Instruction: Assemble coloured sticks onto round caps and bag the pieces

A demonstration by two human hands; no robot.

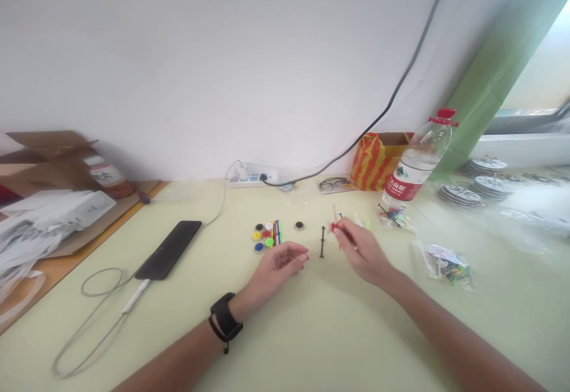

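Note:
My right hand [363, 252] pinches a small red plastic piece [333, 226] between thumb and fingertips, with a thin pinkish stick showing just above it. My left hand [281, 266] hovers over the table with curved fingers and nothing visible in them. Between the hands lies a black plastic rod [322, 242] with knobs along it. Beyond the left hand sit several small round coloured pieces, among them a yellow one [257, 236] and a blue one [259, 247]. Thin coloured sticks [278, 233] lie beside them. One black round piece [299, 225] lies apart. Partly behind the right hand is a blue stick [341, 215].
A phone [169, 250] on a cable lies left. At the back are a power strip [249, 179], glasses [335, 185] and a striped bag [378, 163]. A water bottle [418, 157], a bag of parts [447, 264] and stacked discs [461, 196] stand right; a cardboard box [53, 154] left.

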